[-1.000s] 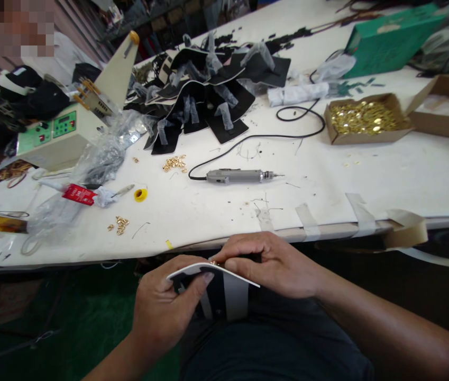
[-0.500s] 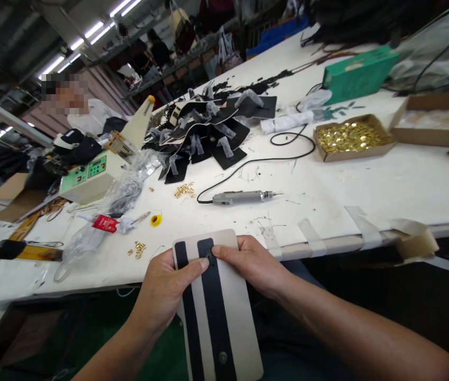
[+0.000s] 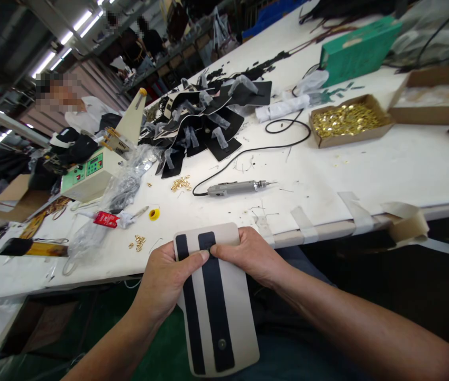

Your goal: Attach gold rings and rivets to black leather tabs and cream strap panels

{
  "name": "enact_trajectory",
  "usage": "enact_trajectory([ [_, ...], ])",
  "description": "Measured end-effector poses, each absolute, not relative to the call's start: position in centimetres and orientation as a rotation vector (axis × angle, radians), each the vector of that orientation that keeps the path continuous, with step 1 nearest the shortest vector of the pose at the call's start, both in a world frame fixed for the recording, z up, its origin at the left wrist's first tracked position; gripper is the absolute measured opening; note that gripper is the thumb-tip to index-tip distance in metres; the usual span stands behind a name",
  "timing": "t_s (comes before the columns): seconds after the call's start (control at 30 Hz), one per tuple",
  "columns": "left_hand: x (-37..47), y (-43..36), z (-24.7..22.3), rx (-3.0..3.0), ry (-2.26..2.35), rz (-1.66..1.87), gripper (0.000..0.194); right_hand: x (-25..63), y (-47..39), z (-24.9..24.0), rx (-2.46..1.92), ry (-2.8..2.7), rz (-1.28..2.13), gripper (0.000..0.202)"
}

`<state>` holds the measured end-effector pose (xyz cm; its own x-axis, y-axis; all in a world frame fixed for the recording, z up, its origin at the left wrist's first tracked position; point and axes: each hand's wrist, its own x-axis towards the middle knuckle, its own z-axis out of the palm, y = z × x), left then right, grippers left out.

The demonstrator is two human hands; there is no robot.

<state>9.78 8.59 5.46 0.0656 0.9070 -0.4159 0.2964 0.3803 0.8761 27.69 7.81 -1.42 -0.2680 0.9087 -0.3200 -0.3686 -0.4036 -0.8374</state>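
A beige panel (image 3: 240,312) with two dark stripes hangs over my lap, in front of the table edge. My left hand (image 3: 171,275) grips its left edge, thumb on the wider stripe. My right hand (image 3: 250,255) holds the upper right edge, its thumb tip meeting the left one near the top of that stripe. The fingers behind the panel are hidden. A round metal snap (image 3: 221,344) sits low on the wider stripe. Beyond the panel, a grey rotary tool (image 3: 236,188) lies on the white table (image 3: 414,164).
Behind the tool are piled black pieces (image 3: 224,124). A carton of gold parts (image 3: 351,124) and a green box (image 3: 359,50) stand to the right. Left are a yellow tape roll (image 3: 154,214), small gold rings (image 3: 140,243) and a machine (image 3: 93,172). A person (image 3: 89,114) is behind it.
The thumbs have closed together over the top of the wider stripe. More of the panel's lower end shows, and the table scene has shifted slightly upward in view.
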Motion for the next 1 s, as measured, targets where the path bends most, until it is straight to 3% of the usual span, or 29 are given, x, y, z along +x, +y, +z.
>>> enact_trajectory([
  [0.37,10.2,7.7,5.4,1.057,1.531,0.582,0.035,28.0,7.4,-2.3,-1.027,-0.910,1.733,0.016],
  [1.0,10.7,8.7,4.5,0.801,1.475,0.600,0.033,27.8,7.7,-3.4,-0.810,-0.460,2.058,0.012],
])
